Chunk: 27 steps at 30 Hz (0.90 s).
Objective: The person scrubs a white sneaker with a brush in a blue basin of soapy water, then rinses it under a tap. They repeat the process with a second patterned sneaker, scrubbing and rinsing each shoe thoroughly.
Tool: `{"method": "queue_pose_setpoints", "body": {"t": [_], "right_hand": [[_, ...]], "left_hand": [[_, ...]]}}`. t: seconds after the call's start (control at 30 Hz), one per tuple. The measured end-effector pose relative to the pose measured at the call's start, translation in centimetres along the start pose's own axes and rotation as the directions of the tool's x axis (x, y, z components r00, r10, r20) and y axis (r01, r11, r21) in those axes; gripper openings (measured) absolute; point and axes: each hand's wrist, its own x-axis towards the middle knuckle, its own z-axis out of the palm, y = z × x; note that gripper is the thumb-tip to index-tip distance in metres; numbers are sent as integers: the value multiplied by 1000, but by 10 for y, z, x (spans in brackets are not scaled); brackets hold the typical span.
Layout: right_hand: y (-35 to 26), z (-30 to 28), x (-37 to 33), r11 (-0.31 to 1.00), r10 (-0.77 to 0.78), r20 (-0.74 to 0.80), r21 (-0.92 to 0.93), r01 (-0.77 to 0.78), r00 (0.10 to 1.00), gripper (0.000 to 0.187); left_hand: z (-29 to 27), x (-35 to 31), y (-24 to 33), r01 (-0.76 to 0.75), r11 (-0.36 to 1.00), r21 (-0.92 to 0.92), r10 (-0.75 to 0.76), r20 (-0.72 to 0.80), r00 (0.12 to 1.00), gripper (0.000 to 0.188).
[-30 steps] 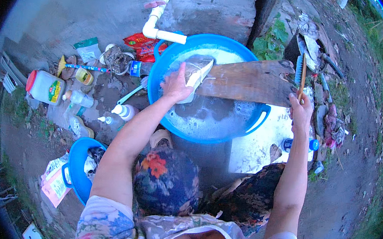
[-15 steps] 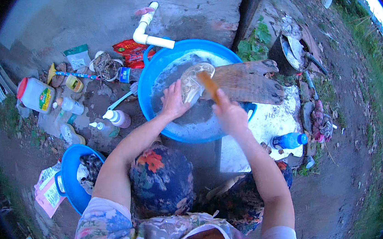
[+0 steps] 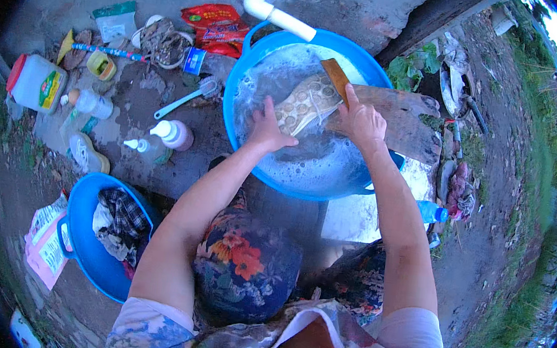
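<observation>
A shoe (image 3: 309, 103) lies sole-up in the blue basin (image 3: 232, 136) of sudsy water; its pale sole has round studs, and a lace hangs at its side. One end of it leans by the wooden board (image 3: 398, 118). My left hand (image 3: 270, 131) is at the shoe's near end, fingers spread apart and thumb against its edge. Gripped in my right hand (image 3: 364, 120) is a brush (image 3: 336, 80) with a flat brown wooden back, its index finger stretched along it. The brush is at the shoe's far right edge; its bristles are hidden.
A white pipe (image 3: 280, 18) juts over the basin's back rim. On the left stand a pump bottle (image 3: 176, 135), a long-handled brush (image 3: 188, 98), another shoe (image 3: 88, 153) and a blue tub of clothes (image 3: 76, 221). A blue bottle (image 3: 430, 212) sits at right.
The view has shifted. My right hand's brush has gone from over the middle of the sole to its far right edge. My left hand's fingers have spread off the shoe's side.
</observation>
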Motion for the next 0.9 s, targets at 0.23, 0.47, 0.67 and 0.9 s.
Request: {"method": "queue_pose_setpoints", "body": {"t": [0.23,0.47,0.67,0.9], "right_hand": [[-62,-2,-95,982,-179,169,86,167,969,54],[68,-42,-64,891,276,-191,418,-177,942,62],[123,-6,-136,319,602,58,897,-306,797,51],[102,-40,-139,97,611,102,975,-202,785,21]], "left_hand": [[-3,14,-23,153,693,-704,-49,165,985,110],[-4,-4,18,-180,984,-17,180,1,984,105],[4,-5,30,-247,944,221,313,-354,881,87],[-38,-47,79,-627,725,285,672,-492,553,89]]}}
